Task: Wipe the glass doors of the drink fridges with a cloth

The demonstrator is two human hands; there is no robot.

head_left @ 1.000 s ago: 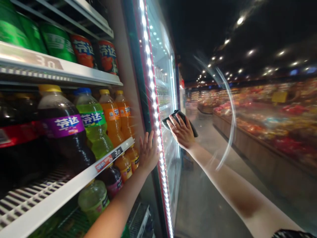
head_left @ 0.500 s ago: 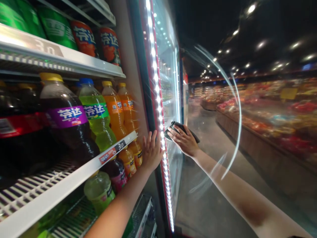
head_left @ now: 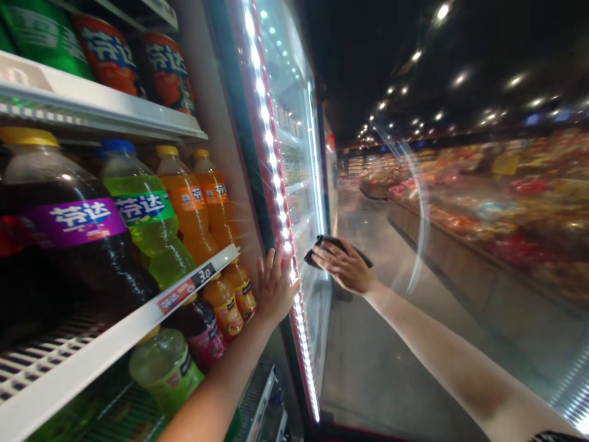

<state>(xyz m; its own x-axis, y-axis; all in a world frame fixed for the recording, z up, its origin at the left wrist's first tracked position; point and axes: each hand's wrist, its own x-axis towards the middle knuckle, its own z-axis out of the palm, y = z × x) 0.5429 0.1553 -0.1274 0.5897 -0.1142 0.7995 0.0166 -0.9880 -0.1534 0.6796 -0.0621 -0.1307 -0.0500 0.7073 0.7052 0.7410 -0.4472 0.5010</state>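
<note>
My left hand point(head_left: 277, 285) rests on the inner edge of the cooler frame beside the LED strip point(head_left: 276, 178), its fingers apart and holding nothing. To the right of that strip, my right hand point(head_left: 346, 265) presses a dark cloth point(head_left: 363, 253) against the see-through glass door point(head_left: 381, 319). The fingers lie over the cloth and cover part of it. Close to my left hand are orange drink bottles point(head_left: 216, 202) and the end of a white shelf edge point(head_left: 138, 331) with a price label.
On the shelves at left stand a purple-labelled bottle point(head_left: 78, 221), a green drink bottle point(head_left: 142, 209) and several cans point(head_left: 165, 67). Through the glass, a store aisle floor point(head_left: 363, 368) and a long display of packaged goods point(head_left: 483, 239) appear, blurred.
The view has turned slightly right, so the shelves sit further left. My right hand with the cloth has moved right, away from the LED strip. My left hand stays on the frame.
</note>
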